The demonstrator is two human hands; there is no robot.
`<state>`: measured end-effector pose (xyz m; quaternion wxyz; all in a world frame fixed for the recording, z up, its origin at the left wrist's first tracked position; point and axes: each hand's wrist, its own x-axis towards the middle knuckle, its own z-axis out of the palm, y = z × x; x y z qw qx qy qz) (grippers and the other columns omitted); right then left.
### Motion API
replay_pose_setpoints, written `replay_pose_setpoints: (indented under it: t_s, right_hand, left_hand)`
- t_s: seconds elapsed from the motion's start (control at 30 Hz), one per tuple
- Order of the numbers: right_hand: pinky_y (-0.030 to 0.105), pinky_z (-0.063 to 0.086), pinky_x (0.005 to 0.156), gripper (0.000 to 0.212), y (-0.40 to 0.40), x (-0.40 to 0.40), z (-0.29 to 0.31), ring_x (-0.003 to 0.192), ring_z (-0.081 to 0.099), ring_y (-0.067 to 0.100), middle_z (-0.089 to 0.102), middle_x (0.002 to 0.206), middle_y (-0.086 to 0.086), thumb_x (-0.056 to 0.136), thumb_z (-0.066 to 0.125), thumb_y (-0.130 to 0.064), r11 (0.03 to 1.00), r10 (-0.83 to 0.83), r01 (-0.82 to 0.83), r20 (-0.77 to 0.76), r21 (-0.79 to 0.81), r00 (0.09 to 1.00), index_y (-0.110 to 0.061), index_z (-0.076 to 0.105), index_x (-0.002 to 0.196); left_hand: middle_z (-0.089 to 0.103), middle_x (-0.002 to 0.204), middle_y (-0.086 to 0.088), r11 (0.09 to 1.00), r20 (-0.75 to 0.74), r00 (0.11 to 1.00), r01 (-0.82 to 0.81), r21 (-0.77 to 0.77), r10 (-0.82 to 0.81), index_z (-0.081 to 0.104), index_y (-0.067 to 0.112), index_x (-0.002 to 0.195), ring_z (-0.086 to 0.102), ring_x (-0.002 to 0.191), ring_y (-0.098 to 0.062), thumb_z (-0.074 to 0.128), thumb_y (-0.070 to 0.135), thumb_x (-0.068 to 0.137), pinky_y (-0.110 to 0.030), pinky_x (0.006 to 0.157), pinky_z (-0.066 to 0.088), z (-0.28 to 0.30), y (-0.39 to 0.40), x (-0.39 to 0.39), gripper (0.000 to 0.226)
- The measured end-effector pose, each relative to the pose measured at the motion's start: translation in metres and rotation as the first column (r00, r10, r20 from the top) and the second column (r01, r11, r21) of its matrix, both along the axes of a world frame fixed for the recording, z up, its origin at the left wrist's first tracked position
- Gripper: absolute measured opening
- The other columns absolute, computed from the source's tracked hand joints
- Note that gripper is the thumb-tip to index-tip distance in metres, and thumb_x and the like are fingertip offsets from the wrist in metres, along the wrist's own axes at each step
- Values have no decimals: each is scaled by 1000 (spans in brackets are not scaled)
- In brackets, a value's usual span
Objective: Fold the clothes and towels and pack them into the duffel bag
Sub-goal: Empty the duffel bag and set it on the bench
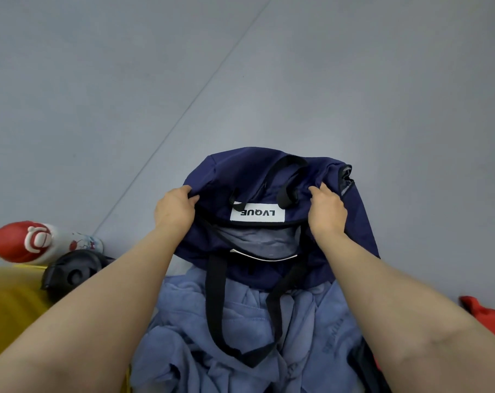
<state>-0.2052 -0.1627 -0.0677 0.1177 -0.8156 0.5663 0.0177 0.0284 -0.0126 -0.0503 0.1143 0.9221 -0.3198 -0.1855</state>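
Note:
A navy duffel bag point(240, 177) with black straps and a white label lies on the grey surface straight ahead of me. Its mouth gapes toward me and shows a grey lining. My left hand point(174, 209) grips the fabric at the bag's left edge. My right hand point(327, 209) pinches the fabric at its right edge. Below the bag, between my forearms, lies a crumpled light blue garment point(240, 330), with one black strap loop draped over it.
At the left stand a red-and-white bottle point(22, 242) and a black round lid or container point(70, 272), next to yellow fabric point(5, 307). A red cloth point(484, 313) shows at the right edge. Grey surface stretches beyond the bag.

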Motion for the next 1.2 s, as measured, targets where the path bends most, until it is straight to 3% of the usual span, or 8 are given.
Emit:
replay_pose_setpoints:
  t_s: [0.17, 0.27, 0.37, 0.57, 0.77, 1.2]
  right_hand:
    - [33, 36, 63, 36, 7, 5, 42, 101, 56, 30, 57, 112, 8, 93, 45, 3, 998, 21, -21, 8, -59, 1000, -11, 58, 124]
    - [33, 38, 65, 37, 18, 5, 69, 101, 58, 33, 55, 119, 9, 95, 42, 0, 998, 12, -9, 36, -60, 999, -13, 57, 127]
    - [38, 44, 78, 42, 28, 0, 99, 105, 57, 37, 48, 132, 12, 98, 40, -2, 1000, -5, 8, 113, -25, 994, -14, 51, 136]
    - [42, 46, 91, 39, 47, -12, 166, 111, 54, 39, 48, 134, 14, 98, 40, -4, 999, 39, -30, 273, -40, 961, -8, 53, 135]
    - [40, 45, 88, 42, 77, -8, 249, 107, 54, 39, 49, 131, 12, 96, 41, -4, 991, 124, -101, 326, -88, 937, -11, 54, 135]
    - [38, 45, 89, 40, 172, 16, 405, 107, 54, 35, 53, 127, 12, 95, 39, -1, 933, 358, -286, 493, -218, 793, -10, 59, 129]
  left_hand:
    - [62, 91, -14, 998, -39, 999, -24, -56, 22, 58, 8, 95, 50, 79, -33, 47, 24, 96, -33, 65, 37, 42, 8, -9, 19]
    - [63, 89, -13, 995, -51, 998, -26, -97, 21, 58, 8, 95, 49, 77, -30, 47, 23, 96, -32, 65, 36, 71, 16, -18, 18]
    - [63, 86, -11, 987, -73, 997, -51, -152, 40, 60, 8, 96, 52, 78, -31, 47, 22, 97, -32, 64, 38, 102, 29, -28, 19]
    - [64, 86, -15, 961, -65, 995, -92, -260, 78, 61, 6, 98, 56, 83, -36, 48, 21, 96, -35, 69, 42, 176, 59, -42, 20]
    - [66, 99, -13, 935, -38, 994, -112, -337, 106, 61, 7, 109, 57, 94, -35, 49, 22, 97, -31, 72, 39, 263, 94, -55, 22]
    - [63, 90, -4, 891, 135, 956, -185, -414, 261, 60, 14, 101, 59, 88, -29, 47, 22, 96, -31, 67, 42, 426, 230, -82, 16]
